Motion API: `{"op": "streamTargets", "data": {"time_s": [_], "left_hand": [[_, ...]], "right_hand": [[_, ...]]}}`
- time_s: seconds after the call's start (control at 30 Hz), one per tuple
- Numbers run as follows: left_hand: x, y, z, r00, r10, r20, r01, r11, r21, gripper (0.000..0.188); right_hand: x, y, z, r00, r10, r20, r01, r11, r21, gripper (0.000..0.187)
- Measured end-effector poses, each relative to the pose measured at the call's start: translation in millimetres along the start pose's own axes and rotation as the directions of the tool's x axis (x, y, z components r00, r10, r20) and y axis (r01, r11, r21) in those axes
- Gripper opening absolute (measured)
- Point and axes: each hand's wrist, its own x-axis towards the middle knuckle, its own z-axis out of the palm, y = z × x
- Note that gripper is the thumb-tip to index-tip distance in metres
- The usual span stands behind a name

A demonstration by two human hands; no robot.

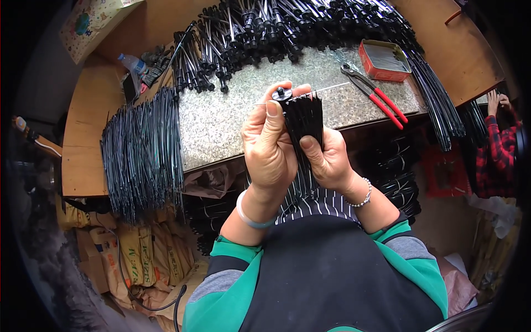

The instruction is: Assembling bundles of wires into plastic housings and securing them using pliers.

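My left hand (271, 141) pinches a small round black hub (281, 94) with a raised knob between thumb and fingers. Beside it, a fanned bundle of thin black umbrella ribs (304, 119) runs down toward my lap, and my right hand (329, 157) is closed on it with the thumb across the front. The upper ends of the ribs touch or lie close against the hub. A thin bright wire (334, 87) sticks out to the right from the rib tips. Where the wire meets the hub is hidden by my left fingers.
Many black-and-silver umbrella frames (260, 27) are heaped along the back of the granite-topped table (213, 122). A rib pile (141, 155) hangs over the left edge. Red-handled pliers (381, 102) and a red tin (384, 61) lie right; a person's checked sleeve (498, 149) shows beyond.
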Motion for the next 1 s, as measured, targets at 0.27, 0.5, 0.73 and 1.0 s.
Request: {"op": "streamTargets", "data": {"time_s": [0.27, 0.5, 0.73, 1.0], "left_hand": [[6, 0, 0, 0.998, -0.037, 0.059, 0.033, 0.998, 0.060, 0.037], [12, -4, -2, 0.982, 0.161, -0.103, -0.119, 0.938, 0.325, 0.038], [5, -12, 6, 0.961, 0.240, -0.139, -0.157, 0.883, 0.442, 0.030], [2, -19, -4, 0.945, 0.307, -0.110, -0.229, 0.865, 0.446, 0.029]], "right_hand": [[3, 7, 7, 0.999, -0.028, -0.023, 0.030, 0.997, 0.070, 0.038], [-2, 15, -3, 0.994, -0.082, -0.066, 0.056, 0.943, -0.327, 0.028], [-5, 11, -5, 0.981, -0.161, -0.108, 0.108, 0.916, -0.386, 0.022], [2, 6, -15, 0.997, -0.072, 0.027, 0.077, 0.929, -0.362, 0.043]]}}
